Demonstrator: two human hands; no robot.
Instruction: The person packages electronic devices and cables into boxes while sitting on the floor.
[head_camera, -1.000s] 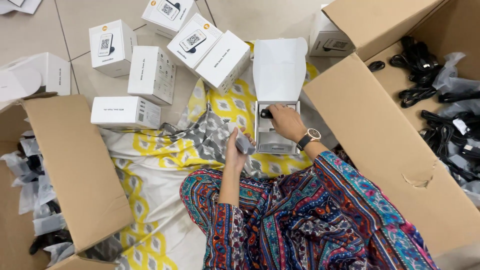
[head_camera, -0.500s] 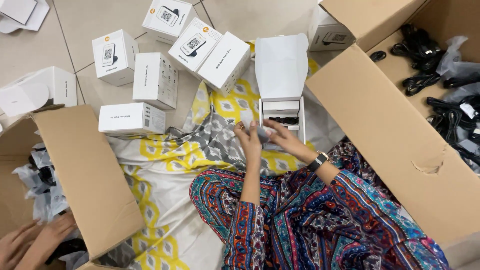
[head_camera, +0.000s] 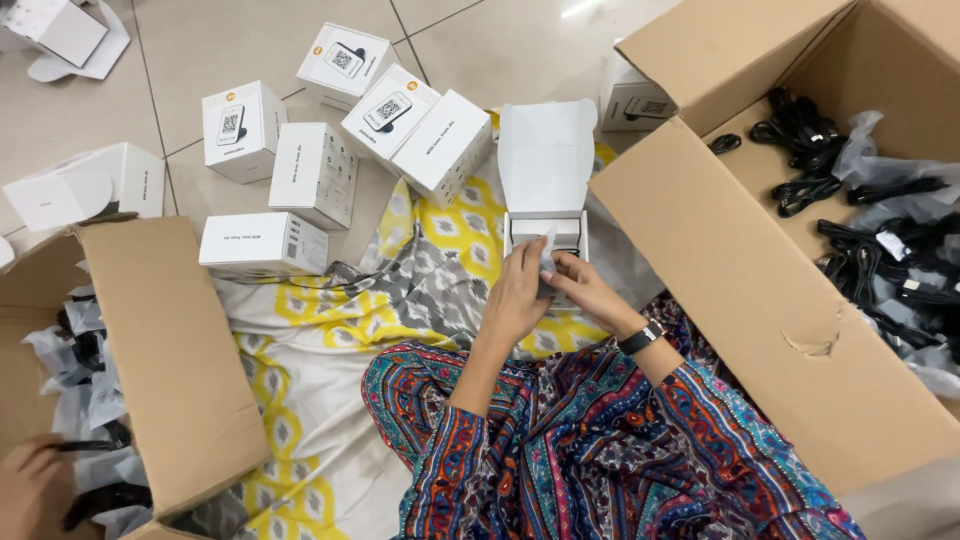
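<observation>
Centre frame: left hand (head_camera: 517, 292) and right hand (head_camera: 585, 288) pinch small wrapped item (head_camera: 547, 252) over open white box (head_camera: 545, 232); fingers closed on it; risk: slippery wrap slips, item drops onto patterned cloth (head_camera: 330, 330).

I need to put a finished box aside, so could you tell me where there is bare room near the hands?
Bare patterned cloth lies between the left cardboard box flap and the person's lap. Bare floor tile shows above the open white box that the left hand and right hand work at. The cluster of closed white boxes is crowded.
</observation>
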